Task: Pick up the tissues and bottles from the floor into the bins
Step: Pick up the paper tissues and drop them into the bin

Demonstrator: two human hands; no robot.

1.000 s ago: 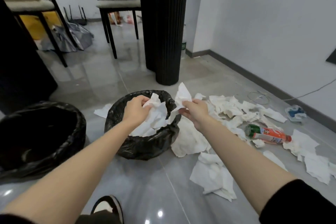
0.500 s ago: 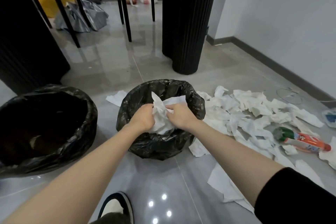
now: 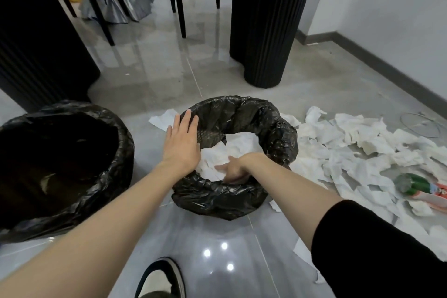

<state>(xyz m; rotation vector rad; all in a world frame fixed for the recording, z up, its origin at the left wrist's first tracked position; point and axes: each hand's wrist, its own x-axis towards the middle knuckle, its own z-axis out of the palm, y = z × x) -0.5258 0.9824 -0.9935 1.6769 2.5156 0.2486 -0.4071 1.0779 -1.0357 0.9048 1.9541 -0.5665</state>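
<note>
A black-lined bin (image 3: 278, 128) stands in the middle of the floor with white tissues (image 3: 242, 145) inside. My left hand (image 3: 182, 145) hovers flat over its left rim, fingers straight, holding nothing. My right hand (image 3: 233, 169) reaches down inside the bin and presses on the tissues with spread fingers. A second black-lined bin (image 3: 121, 143) stands to the left, dark inside. Several loose tissues (image 3: 350, 150) lie scattered on the floor to the right. A green and orange bottle (image 3: 420, 187) lies among them at the right edge.
A fluted black column (image 3: 266, 31) rises behind the bins. Black chair legs (image 3: 179, 0) and a grey bag (image 3: 118, 5) are at the back. One tissue (image 3: 162, 120) lies behind the middle bin. My shoe (image 3: 162, 278) is at the bottom. A wall runs along the right.
Both hands gripped a wad of tissues over the middle bin; they have let it go inside. My left hand has opened over the rim, and my right hand has pushed down onto the tissues.
</note>
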